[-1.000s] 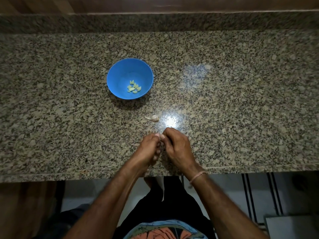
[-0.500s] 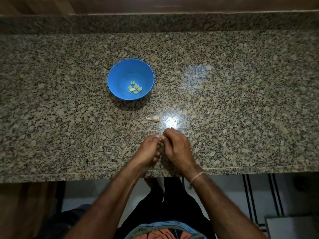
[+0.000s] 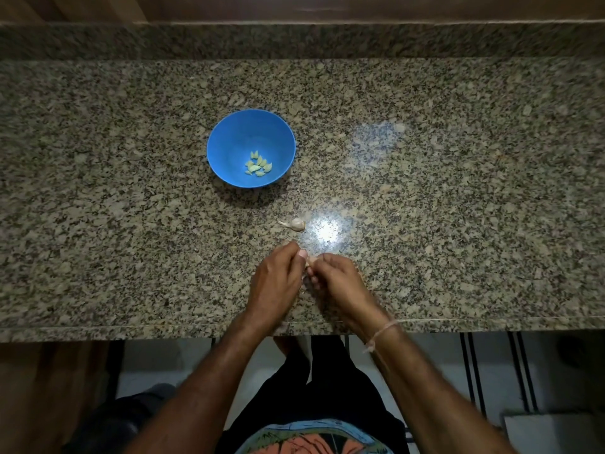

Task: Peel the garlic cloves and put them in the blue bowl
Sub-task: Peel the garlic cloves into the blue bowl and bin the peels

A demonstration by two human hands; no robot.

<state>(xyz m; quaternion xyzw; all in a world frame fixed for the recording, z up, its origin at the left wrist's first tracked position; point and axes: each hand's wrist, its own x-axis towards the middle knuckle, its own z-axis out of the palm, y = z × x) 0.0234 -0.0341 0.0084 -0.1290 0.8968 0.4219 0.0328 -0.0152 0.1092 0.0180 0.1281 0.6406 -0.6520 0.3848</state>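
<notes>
A blue bowl [image 3: 229,139] stands on the granite counter with several peeled garlic cloves [image 3: 258,164] at its bottom. An unpeeled garlic piece with a thin tail [image 3: 296,223] lies on the counter between the bowl and my hands. My left hand [image 3: 276,280] and my right hand [image 3: 340,283] meet near the counter's front edge, fingertips pinching a small garlic clove [image 3: 310,259] between them. Most of that clove is hidden by my fingers.
The speckled granite counter [image 3: 458,208] runs the full width, with a raised back ledge [image 3: 294,40] and a front edge [image 3: 98,332] just below my wrists. A bright light reflection [image 3: 325,229] shines beside the loose garlic piece. Floor and my legs show below.
My hands stay together on the same clove, with the fingers shifting only slightly. The bowl and the loose garlic piece have not moved.
</notes>
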